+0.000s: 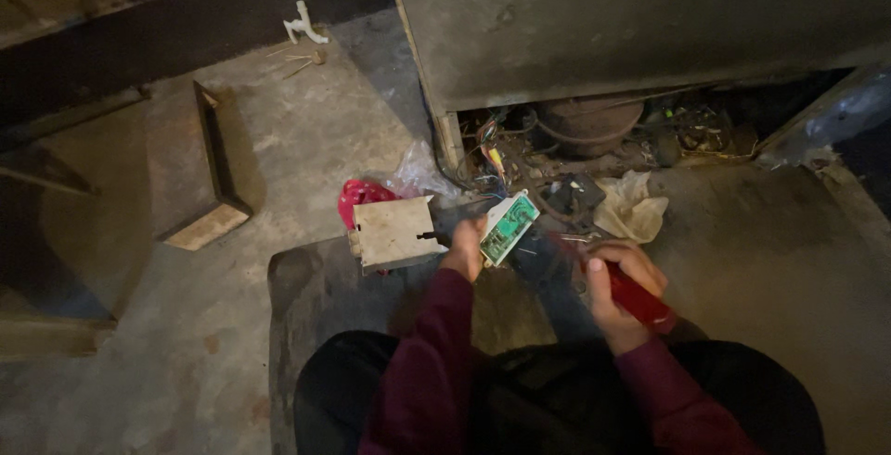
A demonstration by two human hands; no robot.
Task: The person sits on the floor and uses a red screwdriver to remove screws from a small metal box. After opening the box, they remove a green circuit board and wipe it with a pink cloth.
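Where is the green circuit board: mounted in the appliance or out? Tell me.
Out: the left hand holds the green circuit board clear of the appliance's open compartment.

The floor (278, 149) is bare, stained concrete, dimly lit, with deep shadow along the dark wall base (186, 24) at the top left. A wooden box (200, 172) lies on its side at left. At the top right stands a grimy metal cabinet (631, 19), its open bottom showing a compressor (589, 121) and tangled wires (492, 144).

The left hand (462, 251) grips a green circuit board (509, 226); at three o'clock, the right hand (620, 281) clutches a red-handled tool (640, 299) (its tip blurred).
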